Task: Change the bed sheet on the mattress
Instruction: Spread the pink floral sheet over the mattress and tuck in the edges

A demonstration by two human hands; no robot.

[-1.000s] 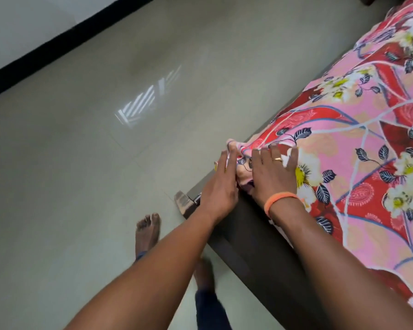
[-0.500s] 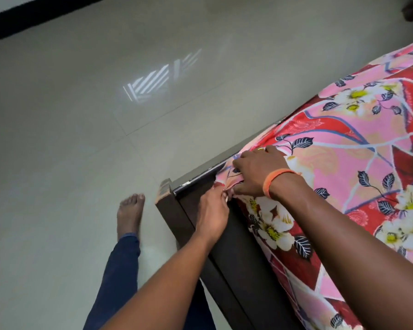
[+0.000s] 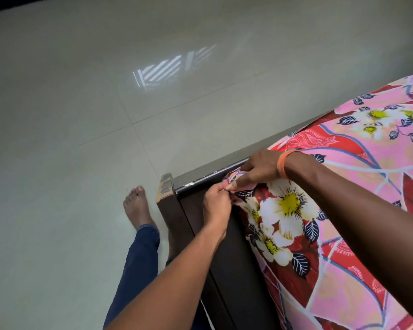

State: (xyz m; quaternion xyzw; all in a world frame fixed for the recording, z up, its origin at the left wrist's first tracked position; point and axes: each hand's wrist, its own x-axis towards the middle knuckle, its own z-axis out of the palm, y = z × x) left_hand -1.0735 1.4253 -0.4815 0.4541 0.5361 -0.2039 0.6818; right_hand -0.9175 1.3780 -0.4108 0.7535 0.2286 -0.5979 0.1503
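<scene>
A pink and red floral bed sheet [image 3: 358, 186] covers the mattress on the right, its side hanging down inside the dark wooden bed frame [image 3: 227, 253]. At the mattress corner my left hand [image 3: 216, 204] pinches the sheet's edge between thumb and fingers. My right hand [image 3: 260, 169], with an orange band on the wrist, presses down on the bunched corner of the sheet right above it, fingers curled into the fabric. The two hands touch at the corner.
The bed frame's corner post [image 3: 165, 189] stands just left of my hands. My bare foot [image 3: 137, 206] and dark blue trouser leg [image 3: 138, 265] are on the glossy tiled floor [image 3: 81, 139] beside it. A window reflection shines on the tiles.
The view has shifted lower and nearer to the bed corner. My left hand has closed into a pinch on the sheet's edge, and my right hand has bunched the corner tighter.
</scene>
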